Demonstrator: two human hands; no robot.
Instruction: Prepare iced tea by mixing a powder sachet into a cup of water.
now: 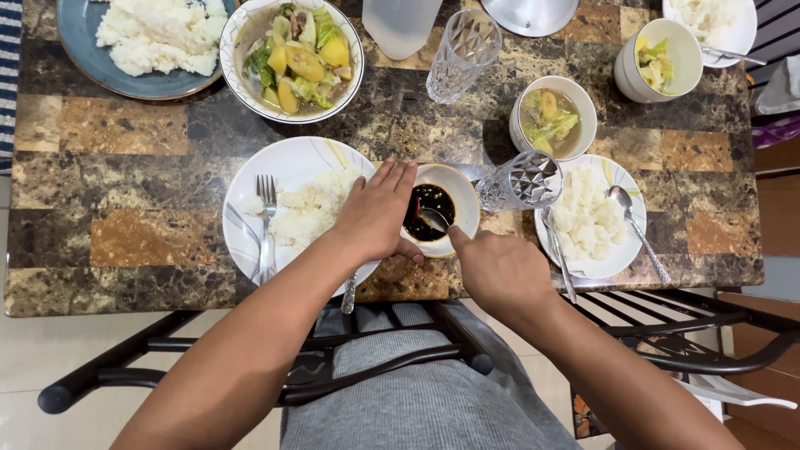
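Note:
My left hand (377,213) rests against the left side of a small white bowl (463,197) of dark sauce, fingers together, steadying it. My right hand (498,268) holds a spoon (432,218) whose head dips into the dark sauce. The bowl stands near the table's front edge, between a white plate (250,187) of rice with a fork (266,225) on it and a second white plate (629,250) of rice.
A large bowl of vegetable stew (296,58) and a blue plate of rice (83,50) stand at the back left. Two clear glasses (463,52) (525,181), small soup bowls (554,117) and a cup (662,58) crowd the right. Black chair bars (375,329) lie below the marble table (125,242).

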